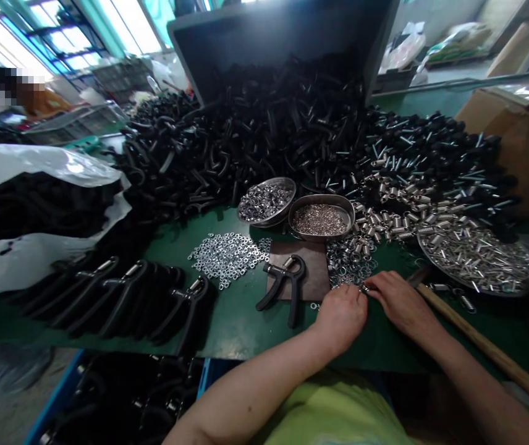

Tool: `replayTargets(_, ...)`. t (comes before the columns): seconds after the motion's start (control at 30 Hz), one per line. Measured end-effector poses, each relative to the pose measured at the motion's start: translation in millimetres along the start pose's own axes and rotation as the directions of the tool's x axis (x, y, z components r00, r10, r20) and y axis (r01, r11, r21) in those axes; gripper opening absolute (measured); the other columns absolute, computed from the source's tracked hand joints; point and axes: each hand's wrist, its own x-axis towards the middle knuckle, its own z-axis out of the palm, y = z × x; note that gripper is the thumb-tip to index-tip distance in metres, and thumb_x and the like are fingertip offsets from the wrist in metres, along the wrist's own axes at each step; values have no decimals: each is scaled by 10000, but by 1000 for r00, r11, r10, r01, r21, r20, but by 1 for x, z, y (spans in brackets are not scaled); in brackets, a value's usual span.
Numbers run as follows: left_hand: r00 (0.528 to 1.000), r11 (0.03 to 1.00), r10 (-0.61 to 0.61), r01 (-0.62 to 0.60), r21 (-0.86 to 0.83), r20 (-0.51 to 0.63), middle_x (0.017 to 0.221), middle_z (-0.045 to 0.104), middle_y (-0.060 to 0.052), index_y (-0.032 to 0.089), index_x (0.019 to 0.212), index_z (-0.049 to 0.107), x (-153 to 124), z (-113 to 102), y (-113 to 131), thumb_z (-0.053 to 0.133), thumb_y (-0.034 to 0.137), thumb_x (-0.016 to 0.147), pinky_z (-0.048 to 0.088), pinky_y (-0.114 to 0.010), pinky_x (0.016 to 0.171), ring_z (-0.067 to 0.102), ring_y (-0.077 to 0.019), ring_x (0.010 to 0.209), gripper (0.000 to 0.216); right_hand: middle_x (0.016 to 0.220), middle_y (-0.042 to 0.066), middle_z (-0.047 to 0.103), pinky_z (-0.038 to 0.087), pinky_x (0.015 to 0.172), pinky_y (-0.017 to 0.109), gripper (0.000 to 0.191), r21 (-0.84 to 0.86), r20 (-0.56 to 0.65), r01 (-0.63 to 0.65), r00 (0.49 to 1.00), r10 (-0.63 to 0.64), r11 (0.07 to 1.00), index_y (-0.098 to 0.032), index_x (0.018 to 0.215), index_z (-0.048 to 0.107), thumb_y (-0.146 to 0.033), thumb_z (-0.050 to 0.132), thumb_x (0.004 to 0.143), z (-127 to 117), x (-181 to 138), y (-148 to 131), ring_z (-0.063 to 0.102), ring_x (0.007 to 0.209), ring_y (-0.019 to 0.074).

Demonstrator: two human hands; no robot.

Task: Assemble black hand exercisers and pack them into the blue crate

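Just right of brown mat [315, 266]: right hand [401, 303] pinches small metal part [365, 288]; left hand [341, 316] curled, hold unclear. One hand gripper [293, 289] on mat, finished row [125, 296] left, handle pile [269, 123] beyond unassembled

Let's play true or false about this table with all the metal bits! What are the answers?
1. A grip trainer lies on the brown mat. True.
2. The table is red. False: it is green.
3. The left hand and right hand meet at their fingertips. True.
4. The two bowls are empty. False: both hold small metal parts.
5. The right hand holds the wooden handle. False: it lies on the table beside that arm.
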Motion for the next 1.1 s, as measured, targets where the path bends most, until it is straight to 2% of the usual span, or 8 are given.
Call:
replayTargets(0.13,999,999,37,-38,-14,-9,865,590,-35,149,898,558,0,-1,-2,472,155,885,492,-309,671,561,-194,826,87,794,49,565,392,712,344,103,-5,28,-18,999,18,1000,-199,801,551,-186,471,866,-2,0,0,509,821,225)
replayTargets(0.27,999,999,37,-37,-10,-16,869,586,-44,144,908,541,0,2,-2,444,155,893,495,-306,662,567,-200,833,99,790,57,576,402,714,360,129,9,-14,-60,998,60,998,-203,795,529,-250,442,878,3,-1,0,534,809,234)
replayTargets(0.43,996,995,-82,84,-50,35,883,608,-68,134,954,521,0,-1,-5,380,123,899,495,-285,612,595,-197,774,152,766,58,618,431,684,348,161,174,-71,-182,978,197,968,-212,795,504,-322,408,861,1,3,2,591,753,228)
replayTargets(0.6,984,952,-173,178,-250,41,902,643,-56,155,961,546,-2,-15,-16,422,113,875,488,-264,680,609,-178,798,156,820,36,671,447,696,342,225,375,-70,-321,926,372,870,-219,859,587,-406,477,800,-20,14,-10,624,755,220)
replayTargets(0.77,936,730,-345,220,-647,-72,841,647,-7,194,826,596,-21,-41,-49,541,182,837,448,-229,718,598,-145,792,57,828,33,684,469,706,333,258,603,0,-294,930,368,742,-216,855,646,-443,571,756,-26,40,-41,632,768,210)
replayTargets(0.9,821,497,-571,366,-787,22,689,588,18,191,785,575,-50,-56,-86,531,256,835,418,-218,594,554,-122,626,93,870,38,683,498,709,305,215,756,-20,-147,968,248,637,-202,904,623,-367,583,772,-12,74,-72,641,803,190)
replayTargets(1.0,750,346,-655,411,-844,97,628,535,35,187,774,557,-72,-57,-110,526,298,824,376,-202,524,502,-108,560,126,787,17,673,487,621,288,145,691,-23,-104,986,166,716,-204,848,628,-313,552,793,-2,101,-91,630,693,169)
replayTargets(1.1,704,318,-705,416,-852,81,649,540,28,178,750,564,-87,-54,-126,546,311,805,356,-197,529,484,-106,584,145,792,11,659,462,692,302,92,599,-48,-37,995,83,800,-211,767,652,-248,568,775,3,123,-101,611,728,166)
